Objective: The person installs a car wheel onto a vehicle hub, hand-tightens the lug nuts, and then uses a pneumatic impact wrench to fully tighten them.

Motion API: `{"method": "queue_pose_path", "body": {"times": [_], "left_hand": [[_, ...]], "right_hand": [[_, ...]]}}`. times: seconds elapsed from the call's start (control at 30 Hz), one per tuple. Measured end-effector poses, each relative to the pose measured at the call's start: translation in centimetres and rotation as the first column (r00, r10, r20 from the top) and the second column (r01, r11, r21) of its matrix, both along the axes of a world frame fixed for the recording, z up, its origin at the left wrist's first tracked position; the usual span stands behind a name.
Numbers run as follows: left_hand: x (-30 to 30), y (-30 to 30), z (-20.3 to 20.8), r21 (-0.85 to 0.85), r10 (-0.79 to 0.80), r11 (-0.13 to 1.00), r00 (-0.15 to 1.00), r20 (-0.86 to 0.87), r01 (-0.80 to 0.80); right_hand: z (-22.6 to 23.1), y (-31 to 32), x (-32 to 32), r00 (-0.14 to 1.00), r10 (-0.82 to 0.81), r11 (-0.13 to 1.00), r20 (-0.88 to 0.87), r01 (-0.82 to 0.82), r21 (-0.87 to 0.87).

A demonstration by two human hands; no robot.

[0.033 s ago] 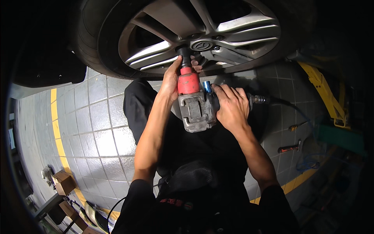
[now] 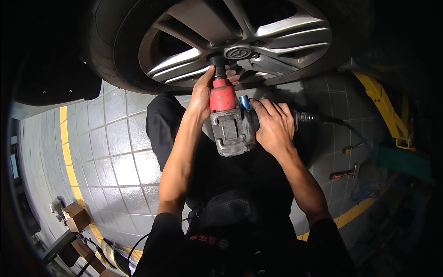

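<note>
A car wheel with silver alloy spokes [image 2: 277,30] and a black tyre [image 2: 104,51] fills the top of the head view. I hold a red and grey impact wrench [image 2: 228,124] with its black socket [image 2: 217,64] pressed against the wheel just left of the hub cap [image 2: 239,53]. My left hand [image 2: 202,94] wraps the red front part of the wrench, fingers near the socket. My right hand [image 2: 273,125] grips the handle at the wrench's right side. An air hose [image 2: 318,118] leaves the handle toward the right. My dark-clothed legs lie below the wrench.
The floor is grey tile with a yellow line [image 2: 69,161] on the left. A yellow lift arm [image 2: 383,104] stands at the right, a red-handled tool [image 2: 344,174] lies on the floor below it, and wooden blocks [image 2: 76,216] sit at lower left.
</note>
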State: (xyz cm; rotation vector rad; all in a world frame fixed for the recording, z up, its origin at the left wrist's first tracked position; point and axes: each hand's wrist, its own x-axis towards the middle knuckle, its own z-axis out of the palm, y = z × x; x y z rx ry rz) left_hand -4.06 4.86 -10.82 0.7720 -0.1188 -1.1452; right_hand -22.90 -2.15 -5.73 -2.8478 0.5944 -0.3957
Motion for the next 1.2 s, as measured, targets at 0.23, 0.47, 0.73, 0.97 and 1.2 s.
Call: {"method": "queue_pose_path", "body": {"times": [0.23, 0.47, 0.73, 0.97, 1.2], "left_hand": [[-2.9, 2.9, 0.5, 0.183, -0.049, 0.982, 0.995, 0.085, 0.033], [-2.8, 2.6, 1.0, 0.137, -0.032, 0.990, 0.999, 0.043, 0.026], [-2.6, 2.7, -0.2, 0.109, -0.051, 0.992, 0.997, -0.061, 0.057], [-2.5, 2.3, 0.4, 0.080, -0.058, 0.995, 0.998, -0.027, 0.060], [0.0, 0.1, -1.5, -0.028, -0.027, 0.999, 0.992, -0.121, 0.024]], "right_hand": [[0.8, 0.4, 0.3, 0.988, -0.090, 0.994, -0.127, 0.097, 0.047], [0.1, 0.4, 0.4, 0.999, -0.034, 0.998, -0.009, 0.034, 0.046], [1.6, 0.4, 0.4, 0.991, 0.026, 0.999, -0.131, -0.032, -0.044], [1.5, 0.4, 0.2, 0.995, -0.029, 0.999, -0.099, 0.027, -0.019], [-0.4, 0.9, -1.3, 0.999, -0.030, 0.999, -0.029, 0.029, -0.018]]}}
